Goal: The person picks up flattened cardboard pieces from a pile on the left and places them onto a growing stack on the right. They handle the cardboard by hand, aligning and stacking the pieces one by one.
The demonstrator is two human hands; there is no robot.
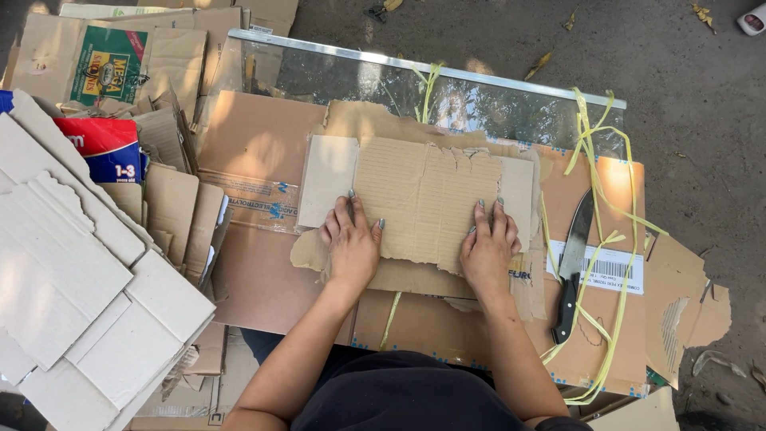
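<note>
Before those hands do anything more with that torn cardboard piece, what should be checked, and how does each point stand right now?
1. Both hands flat on the torn cardboard piece: ok; left hand and right hand press palms down.
2. Fingers clear of the knife: ok, it lies apart, right of the right hand.
3. Knife blade exposed: not ok, bare.
4. Yellow straps clear of the knife: not ok, they cross it.
5. Glass pane edge safe: cannot tell.

knife, yellow straps — glass pane
</note>
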